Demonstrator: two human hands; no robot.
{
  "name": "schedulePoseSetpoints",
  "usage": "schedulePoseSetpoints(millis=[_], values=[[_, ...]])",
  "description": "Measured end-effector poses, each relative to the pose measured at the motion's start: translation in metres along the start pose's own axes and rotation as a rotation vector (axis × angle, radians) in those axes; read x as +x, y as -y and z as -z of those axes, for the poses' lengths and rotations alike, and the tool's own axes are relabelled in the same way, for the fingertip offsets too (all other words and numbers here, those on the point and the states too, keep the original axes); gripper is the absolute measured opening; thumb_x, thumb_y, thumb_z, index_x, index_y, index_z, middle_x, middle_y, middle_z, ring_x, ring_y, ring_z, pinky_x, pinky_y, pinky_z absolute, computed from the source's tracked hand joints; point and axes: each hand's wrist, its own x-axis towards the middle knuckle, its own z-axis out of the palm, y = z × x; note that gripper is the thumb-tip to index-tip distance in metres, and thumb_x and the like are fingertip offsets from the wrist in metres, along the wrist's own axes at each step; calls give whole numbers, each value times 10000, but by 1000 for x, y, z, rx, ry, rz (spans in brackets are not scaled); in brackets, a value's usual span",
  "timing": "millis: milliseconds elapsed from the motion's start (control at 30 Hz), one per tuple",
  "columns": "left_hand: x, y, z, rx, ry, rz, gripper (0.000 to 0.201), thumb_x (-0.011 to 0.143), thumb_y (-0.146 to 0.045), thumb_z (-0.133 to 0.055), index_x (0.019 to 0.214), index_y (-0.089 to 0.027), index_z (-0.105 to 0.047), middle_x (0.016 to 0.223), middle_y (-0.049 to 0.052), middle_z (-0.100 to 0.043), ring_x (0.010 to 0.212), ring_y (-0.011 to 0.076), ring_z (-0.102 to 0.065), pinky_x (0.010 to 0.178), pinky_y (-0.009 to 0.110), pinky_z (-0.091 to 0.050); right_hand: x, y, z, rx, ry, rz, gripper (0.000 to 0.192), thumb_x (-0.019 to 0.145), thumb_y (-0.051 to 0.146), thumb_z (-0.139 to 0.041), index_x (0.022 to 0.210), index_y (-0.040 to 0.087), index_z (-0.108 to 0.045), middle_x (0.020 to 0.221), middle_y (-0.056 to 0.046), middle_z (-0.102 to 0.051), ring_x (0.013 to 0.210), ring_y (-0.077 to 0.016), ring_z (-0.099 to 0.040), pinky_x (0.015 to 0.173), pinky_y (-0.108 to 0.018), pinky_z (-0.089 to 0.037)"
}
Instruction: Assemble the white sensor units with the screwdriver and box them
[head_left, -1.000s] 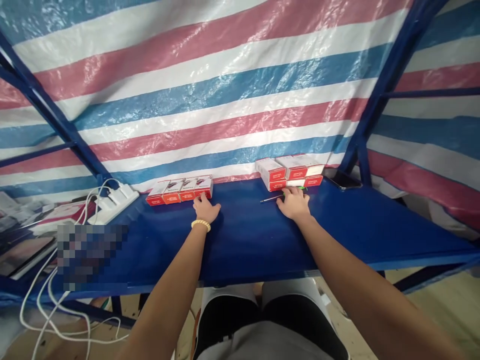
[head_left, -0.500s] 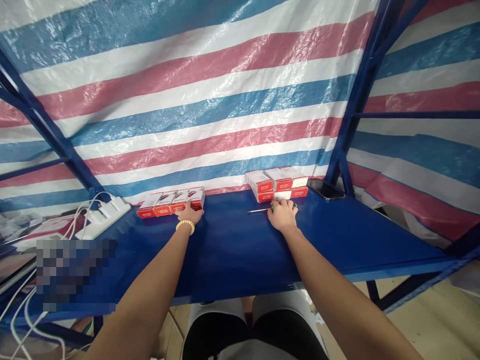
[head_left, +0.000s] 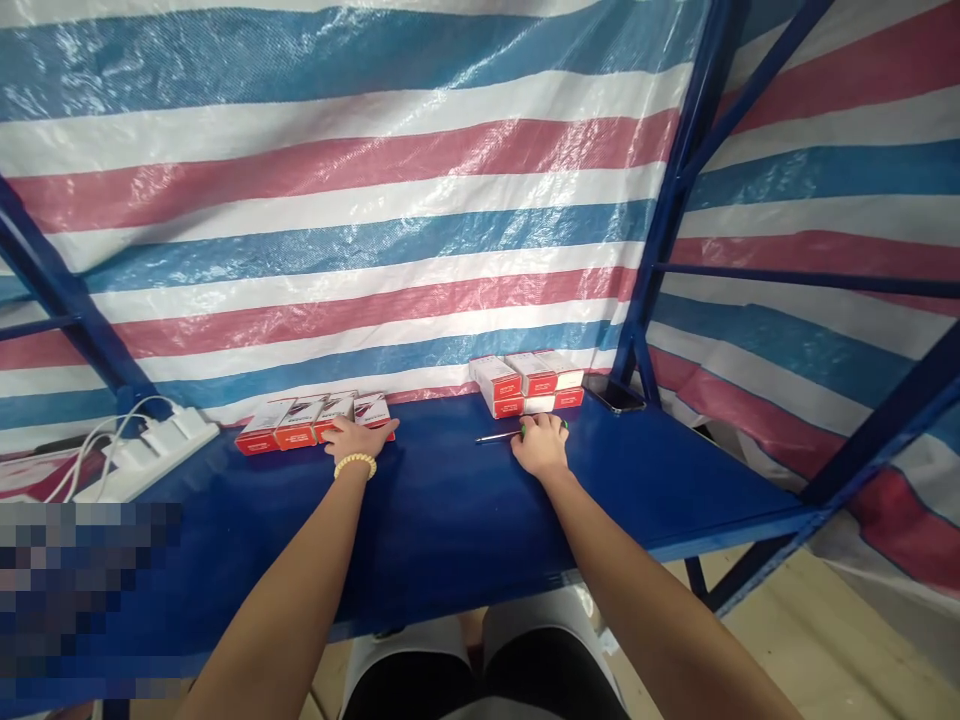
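My left hand (head_left: 358,440) lies at the front of a row of red-and-white small boxes (head_left: 259,425), its fingers spread over the right end of the row. The thumb stretches to the right in front of the last box (head_left: 373,408). My right hand (head_left: 541,444) is closed around the handle of what looks like a screwdriver, and bits of green show between the fingers. Its thin metal shaft (head_left: 495,437) points left, low over the table. Just behind this hand stands a two-layer stack of similar boxes (head_left: 508,385), some with white ends facing me.
A dark phone (head_left: 616,394) lies right of the stack. On the left is a white power strip (head_left: 161,450) with plugs and cables. Blue metal posts (head_left: 667,200) frame the blue table (head_left: 450,530), and a striped plastic sheet (head_left: 375,230) hangs behind it.
The view has turned to the right. My left hand has shifted left along the row, and its fingers and thumb have spread apart. My right hand keeps its hold near the stack.
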Motion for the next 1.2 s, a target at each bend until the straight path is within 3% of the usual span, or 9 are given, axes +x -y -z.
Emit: schedulePoseSetpoints(millis=[200, 400, 533, 633, 733, 833, 1033, 1200], values=[[1, 0, 7, -75, 151, 8, 972, 603, -579, -700, 1300, -57, -268, 1215, 279, -550, 1227, 443, -483, 964, 492, -397, 0, -1, -2, -5, 11, -18, 382, 848, 288, -491, 1173, 158, -642, 1234, -160, -563, 1211, -324, -381, 999, -464, -295], [-1, 25, 11, -205, 254, -28, 810, 600, -542, -721, 1220, -116, -420, 1226, 223, -593, 1189, 373, -555, 949, 413, -445, 4, -4, -4, 24, 21, -31, 387, 838, 291, -504, 1175, 173, -651, 1209, -156, -576, 1207, -326, -391, 989, -474, -314], [-3, 37, 12, -325, 381, -135, 626, 598, -433, -742, 1112, -180, -492, 1128, 116, -659, 1068, 269, -630, 869, 326, -489, 4, -5, -3, 47, 18, -33, 389, 832, 291, -497, 1165, 171, -658, 1212, -152, -576, 1211, -326, -393, 996, -482, -322], [-7, 38, 13, -356, 476, -226, 648, 546, -378, -781, 1090, -179, -490, 1093, 101, -665, 1028, 260, -638, 835, 327, -501, 4, -6, -3, 71, 18, -31, 399, 824, 292, -501, 1169, 169, -657, 1214, -151, -578, 1214, -326, -395, 999, -482, -332], [-14, 35, 15, -258, 437, -291, 762, 458, -388, -842, 1098, -171, -489, 1130, 133, -640, 1092, 313, -602, 873, 379, -491, 4, -8, -3, 97, 16, -29, 415, 808, 280, -512, 1186, 175, -647, 1235, -147, -572, 1228, -328, -386, 1004, -489, -337], [-19, 32, 16, -255, 395, -309, 755, 460, -355, -851, 1100, -169, -496, 1110, 141, -636, 1074, 332, -603, 887, 418, -486, 6, -10, -5, 115, 6, -33, 444, 793, 273, -522, 1215, 182, -625, 1281, -143, -546, 1255, -332, -365, 1015, -501, -330], [-21, 25, 13, -794, 114, -317, 859, 536, -304, -830, 1274, -199, -402, 1135, 88, -608, 1100, 264, -592, 985, 432, -447, 7, -9, -6, 142, -7, -81, 474, 778, 292, -538, 1239, 194, -590, 1310, -145, -501, 1274, -335, -345, 1022, -510, -317], [-28, 18, 11, -1179, 27, -386, 814, 577, -304, -814, 1268, -237, -390, 1158, 88, -597, 1084, 243, -602, 878, 392, -503, 6, -9, -3, 176, 22, -120, 492, 772, 304, -542, 1250, 192, -571, 1296, -145, -501, 1261, -335, -349, 1016, -498, -325]])
